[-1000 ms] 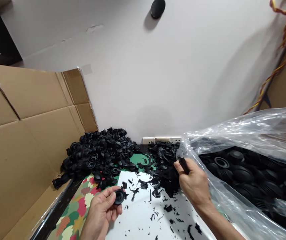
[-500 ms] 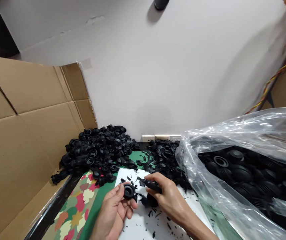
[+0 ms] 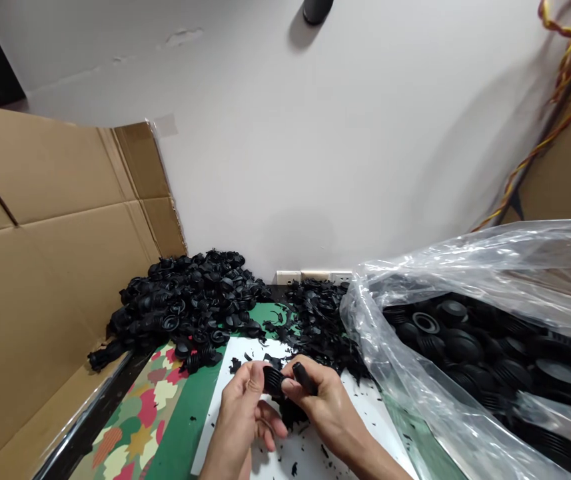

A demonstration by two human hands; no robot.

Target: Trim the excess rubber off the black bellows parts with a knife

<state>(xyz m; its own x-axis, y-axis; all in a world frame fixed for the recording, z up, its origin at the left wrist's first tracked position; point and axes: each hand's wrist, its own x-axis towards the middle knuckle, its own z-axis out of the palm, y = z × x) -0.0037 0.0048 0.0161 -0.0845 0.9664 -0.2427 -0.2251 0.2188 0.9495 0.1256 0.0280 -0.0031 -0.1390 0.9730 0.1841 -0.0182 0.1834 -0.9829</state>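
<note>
My left hand (image 3: 239, 415) is closed around the edge of a black ribbed rubber boot (image 3: 272, 381), thumb on its side, the other fingers curled below. From the right, my right hand (image 3: 329, 408) meets the boot with its thumb and fingertips. That hand is wrapped round a black-handled tool (image 3: 304, 378), whose working end I cannot make out. Beneath both hands lies a white sheet (image 3: 212, 433) strewn with black rubber scraps (image 3: 294, 469).
A heap of black rubber parts (image 3: 185, 307) stands at the back left, beside a cardboard panel (image 3: 70, 267). Rubber trimmings (image 3: 320, 320) pile up at the back middle. A clear plastic bag (image 3: 365, 320) of ribbed boots (image 3: 465, 347) is on the right. Wall sockets (image 3: 315, 276) sit behind.
The boot has turned from showing its round open face to showing its ribbed side. My right hand has come left with the tool and now touches the boot. The view has shifted slightly.
</note>
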